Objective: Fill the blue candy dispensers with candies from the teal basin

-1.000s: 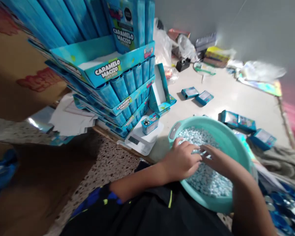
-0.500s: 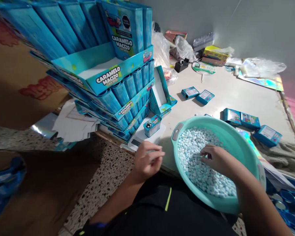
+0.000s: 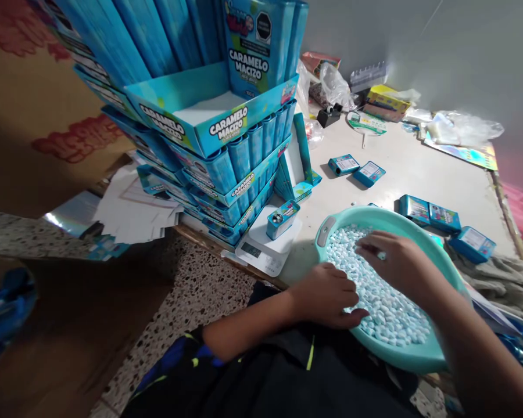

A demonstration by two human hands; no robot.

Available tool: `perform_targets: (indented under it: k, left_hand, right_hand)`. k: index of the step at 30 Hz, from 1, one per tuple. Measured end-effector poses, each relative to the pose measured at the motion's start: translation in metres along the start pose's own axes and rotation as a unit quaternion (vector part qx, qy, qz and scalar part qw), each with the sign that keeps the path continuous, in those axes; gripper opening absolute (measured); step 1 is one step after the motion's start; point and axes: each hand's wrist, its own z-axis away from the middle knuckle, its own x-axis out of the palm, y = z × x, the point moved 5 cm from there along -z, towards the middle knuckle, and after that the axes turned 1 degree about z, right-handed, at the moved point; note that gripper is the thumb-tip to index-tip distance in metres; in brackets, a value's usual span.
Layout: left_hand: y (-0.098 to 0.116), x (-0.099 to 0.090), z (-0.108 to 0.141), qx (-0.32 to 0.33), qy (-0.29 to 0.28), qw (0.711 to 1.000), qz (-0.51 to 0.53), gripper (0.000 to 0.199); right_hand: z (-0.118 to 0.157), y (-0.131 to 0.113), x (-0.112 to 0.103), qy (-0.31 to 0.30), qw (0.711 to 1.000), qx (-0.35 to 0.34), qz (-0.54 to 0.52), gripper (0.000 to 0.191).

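Note:
A turquoise plastic basin holds a heap of small pale-blue candies. My right hand is over the heap with its fingers curled in. One pale candy shows between them. Across the near left rim reaches my left hand, thumb apart from the loosely bent fingers, with nothing visible in it. To the left, a small blue candy tin stands on a white kitchen scale. The digits on its display are too blurred to read.
Stacked blue display trays full of tins rise at the left. Loose blue tins lie beyond and right of the basin. Plastic bags, a tape dispenser and a yellow box sit along the wall. Papers overhang the table's left edge.
My left hand has moved right, from beside the scale to the basin's rim. My right hand has lifted slightly from the candies, one now showing in its fingers. The view has shifted.

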Motion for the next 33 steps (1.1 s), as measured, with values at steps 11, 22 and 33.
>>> perform_targets:
  k: [11,22,33]
  left_hand:
    - [-0.002,0.014,0.012,0.067,0.088,0.994,-0.004,0.040]
    - [-0.002,0.021,0.011,0.054,0.027,0.998,0.008,0.045]
    - [-0.012,0.047,0.021,0.103,0.100,0.989,0.046,0.046]
  right_hand:
    - [-0.129,-0.107,0.031,-0.020,0.978,-0.179,-0.102,0.013]
    - [-0.113,-0.108,0.041,-0.053,0.971,-0.233,0.025,0.030]
    - [0.006,0.057,0.037,-0.227,0.970,0.026,0.086,0.031]
